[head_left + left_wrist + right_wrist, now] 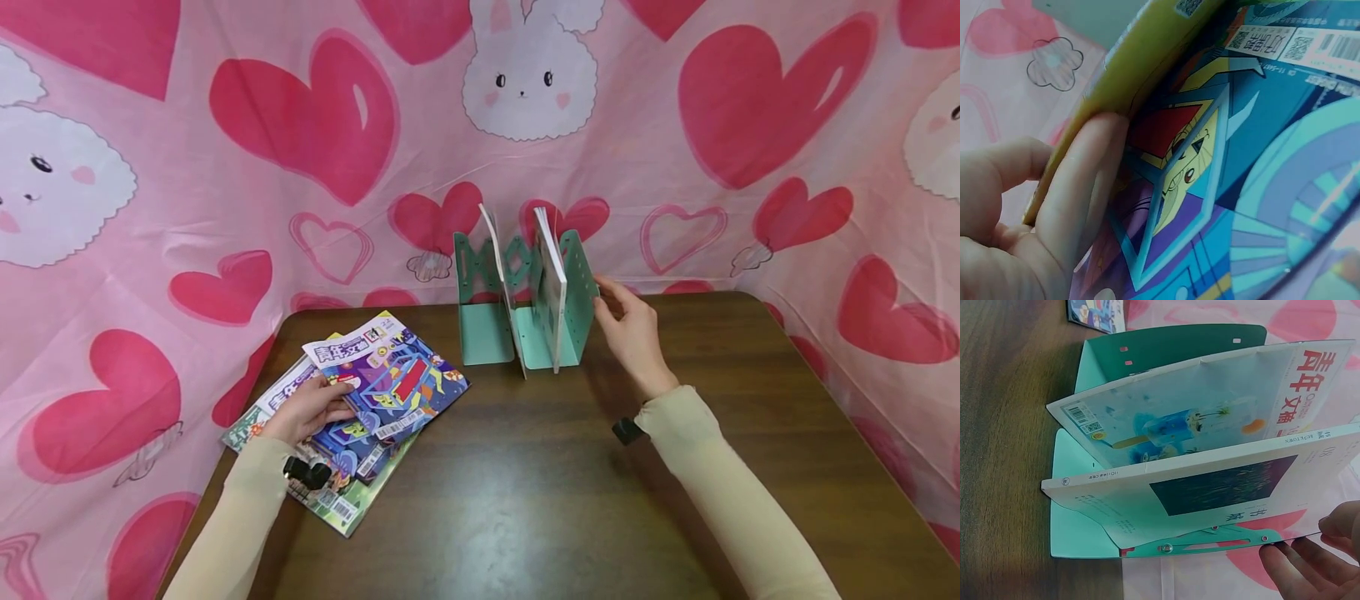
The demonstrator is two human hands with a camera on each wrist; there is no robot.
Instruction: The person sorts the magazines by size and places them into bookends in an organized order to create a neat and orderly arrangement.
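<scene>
A teal book rack (pixel 577 275) stands at the table's back centre with a thin magazine (pixel 497 250) and a thicker white book (pixel 551 283) upright in it. My right hand (pixel 630 329) is beside the rack's right end panel, its relaxed fingers touching the panel's edge. The right wrist view shows the rack (pixel 1166 347), the popsicle-cover magazine (pixel 1179 419), the book (pixel 1210 487) and my fingertips (pixel 1297 569) by the near panel. My left hand (pixel 307 408) pinches the left edge of the top magazine (pixel 397 383) of a stack. Up close, the left hand (pixel 1054 206) holds that colourful cover (pixel 1241 156).
The other magazines of the stack (pixel 345 508) lie fanned under the top one at the table's left front. The dark wooden table (pixel 525 500) is ringed by a pink cloth with hearts and rabbits (pixel 300 125) at the back and both sides.
</scene>
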